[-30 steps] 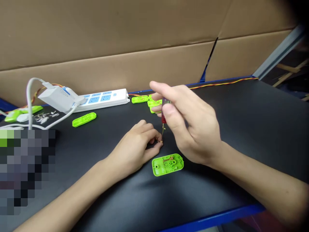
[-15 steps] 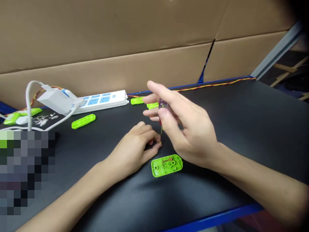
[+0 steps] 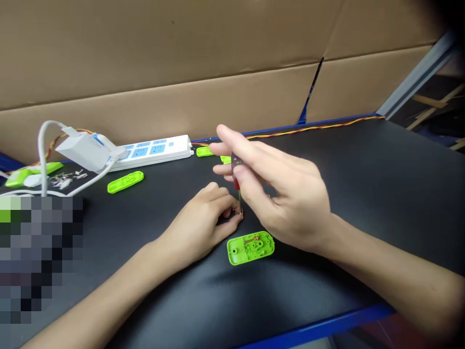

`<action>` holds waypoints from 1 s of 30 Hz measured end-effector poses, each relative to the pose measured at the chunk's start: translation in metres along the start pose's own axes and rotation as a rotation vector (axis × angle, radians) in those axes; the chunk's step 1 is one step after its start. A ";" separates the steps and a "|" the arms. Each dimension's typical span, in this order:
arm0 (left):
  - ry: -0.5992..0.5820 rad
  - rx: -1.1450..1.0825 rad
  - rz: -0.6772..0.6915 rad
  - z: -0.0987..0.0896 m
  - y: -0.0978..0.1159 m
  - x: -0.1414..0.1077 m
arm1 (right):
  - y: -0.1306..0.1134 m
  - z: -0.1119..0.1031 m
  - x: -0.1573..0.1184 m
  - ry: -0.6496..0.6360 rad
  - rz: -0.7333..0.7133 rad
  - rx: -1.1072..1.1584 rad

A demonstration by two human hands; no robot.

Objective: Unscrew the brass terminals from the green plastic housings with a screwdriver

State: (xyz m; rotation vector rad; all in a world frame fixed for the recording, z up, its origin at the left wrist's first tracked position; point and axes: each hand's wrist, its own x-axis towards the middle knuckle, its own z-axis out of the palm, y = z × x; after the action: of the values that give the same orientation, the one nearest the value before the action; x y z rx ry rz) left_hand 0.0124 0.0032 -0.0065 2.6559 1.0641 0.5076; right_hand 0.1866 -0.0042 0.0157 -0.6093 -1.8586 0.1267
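Note:
My right hand (image 3: 286, 189) is closed around the handle of a screwdriver (image 3: 236, 183), thumb and forefinger pinching it while the other fingers stick out. The shaft points down and its tip meets a small brass-coloured metal piece (image 3: 241, 214). That piece is pinched between thumb and forefinger of my left hand (image 3: 209, 215), which rests on the black table. Just in front of both hands lies a green plastic shell (image 3: 250, 248), inner side up, with a brass strip inside it.
A white power strip (image 3: 156, 150) with a plugged-in adapter (image 3: 85, 152) and cables stands at the back left. Another green shell half (image 3: 125, 182) lies before it, and more green pieces (image 3: 205, 151) behind my hands. Small metal bits (image 3: 67, 180) are scattered at left. Cardboard (image 3: 218, 43) walls the back.
The top of the screwdriver has tilted a little to the left, and the fingers of my right hand have shifted with it. My left hand stays in place.

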 end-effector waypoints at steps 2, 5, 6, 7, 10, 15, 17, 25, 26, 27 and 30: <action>-0.009 0.001 -0.010 0.000 0.000 0.000 | 0.001 -0.001 -0.001 0.040 -0.005 -0.005; -0.024 -0.004 -0.028 0.001 0.000 0.000 | 0.002 -0.003 -0.001 0.066 0.068 -0.001; -0.029 -0.008 -0.034 0.001 0.000 -0.001 | 0.002 -0.003 0.000 0.074 0.079 -0.018; -0.030 -0.012 -0.035 0.001 -0.001 -0.001 | 0.001 -0.003 0.000 0.072 0.082 -0.046; -0.015 -0.024 -0.013 0.000 -0.001 -0.001 | -0.001 -0.003 0.000 0.025 0.068 -0.074; -0.002 -0.027 0.018 0.000 -0.001 0.001 | -0.001 -0.001 -0.002 0.055 0.027 -0.016; -0.013 -0.027 0.005 0.000 -0.002 0.001 | 0.002 0.000 -0.003 0.084 0.021 -0.018; -0.005 -0.037 0.021 0.000 -0.004 0.001 | 0.004 -0.002 -0.002 0.062 0.059 -0.058; 0.000 -0.036 0.029 0.000 -0.004 0.001 | 0.004 -0.002 -0.002 0.033 0.052 -0.030; 0.002 -0.036 0.033 0.000 -0.004 0.001 | 0.004 -0.002 -0.002 0.012 0.039 -0.008; 0.010 -0.032 0.025 0.001 -0.004 0.001 | 0.005 -0.001 -0.002 0.029 -0.010 -0.002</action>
State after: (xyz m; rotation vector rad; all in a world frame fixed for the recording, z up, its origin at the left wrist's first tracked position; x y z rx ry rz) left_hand 0.0109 0.0062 -0.0084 2.6445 1.0174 0.5394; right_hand 0.1903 -0.0011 0.0121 -0.6007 -1.8341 0.1087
